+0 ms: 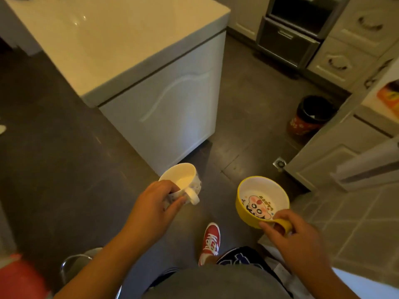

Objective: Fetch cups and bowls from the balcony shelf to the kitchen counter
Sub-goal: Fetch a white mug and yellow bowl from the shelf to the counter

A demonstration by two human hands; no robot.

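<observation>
Item 1. White cup (183,178), small dark spots on the outer wall, nothing inside, mouth up and slightly tilted. Gripped by left hand (155,203): fingers curled round the near side of the body, one fingertip against the base of the cup handle (193,196), which points right. Carried in the air above the dark floor (54,169), just off the near corner of the kitchen counter (103,39), not touching it.

Item 2. Yellow bowl (262,197), white inside, cartoon print on the bottom, otherwise empty, mouth up. Grasped by right hand (295,236): thumb and fingers pinching the short yellow bowl handle (282,224) at the near rim. Held in the air to the right of the cup, apart from it, and clear of the counter.

Item 3. Kitchen counter, pale glossy top, white panelled cabinet door (168,113) below its near end.

Item 4. Surroundings. Red shoe (210,240) on the floor between the two forearms. Dark waste bin (311,115) with red printed wall against the right-hand cabinets. Floor drain (280,163) near it. Built-in oven (298,29) and pale drawers (356,39) at upper right. Lighter tiled floor (356,223) at right. Blurred red object (19,279) at the lower left corner, not identifiable.
</observation>
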